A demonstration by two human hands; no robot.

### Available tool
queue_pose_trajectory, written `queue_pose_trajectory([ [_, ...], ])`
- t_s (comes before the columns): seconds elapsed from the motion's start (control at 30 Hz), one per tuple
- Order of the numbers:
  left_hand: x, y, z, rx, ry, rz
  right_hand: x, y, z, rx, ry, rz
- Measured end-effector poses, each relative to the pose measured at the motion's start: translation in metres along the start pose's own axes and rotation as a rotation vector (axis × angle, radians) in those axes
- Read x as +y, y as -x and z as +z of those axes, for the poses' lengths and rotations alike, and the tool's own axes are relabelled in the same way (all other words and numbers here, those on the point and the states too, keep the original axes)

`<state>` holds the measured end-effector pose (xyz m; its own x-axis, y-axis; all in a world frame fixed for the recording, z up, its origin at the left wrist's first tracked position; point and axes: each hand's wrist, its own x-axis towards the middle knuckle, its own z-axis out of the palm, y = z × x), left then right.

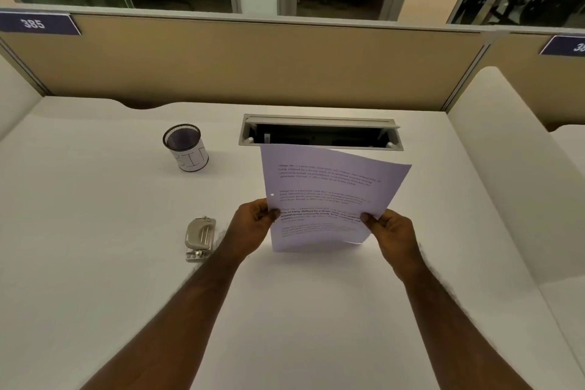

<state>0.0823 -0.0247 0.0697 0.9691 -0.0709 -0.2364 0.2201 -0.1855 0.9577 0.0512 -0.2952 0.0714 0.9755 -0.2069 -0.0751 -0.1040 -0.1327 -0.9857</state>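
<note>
A white sheet of paper (326,187) with several blocks of printed text is held up above the white desk (95,231), tilted to the right. A small punched hole shows near its left edge. My left hand (253,225) pinches the sheet's left edge, thumb on the front. My right hand (391,233) pinches the lower right edge the same way. A silver hole punch (199,239) lies on the desk just left of my left wrist.
A black mesh cup (186,147) wrapped in paper lettered "BIN" stands at the back left. An open cable tray slot (319,133) is sunk into the desk behind the sheet. Tan partition panels (253,63) close the back; a white divider (506,168) walls the right.
</note>
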Motion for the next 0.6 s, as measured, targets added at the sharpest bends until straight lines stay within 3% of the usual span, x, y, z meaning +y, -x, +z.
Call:
queue_pose_trajectory([
  [0.23,0.021,-0.016,0.016,0.0,-0.073,0.042,-0.01,-0.02,-0.021,0.029,0.005,-0.005],
  [0.6,0.026,-0.056,0.115,-0.065,-0.191,-0.054,0.023,-0.055,-0.103,0.252,0.105,0.142],
])
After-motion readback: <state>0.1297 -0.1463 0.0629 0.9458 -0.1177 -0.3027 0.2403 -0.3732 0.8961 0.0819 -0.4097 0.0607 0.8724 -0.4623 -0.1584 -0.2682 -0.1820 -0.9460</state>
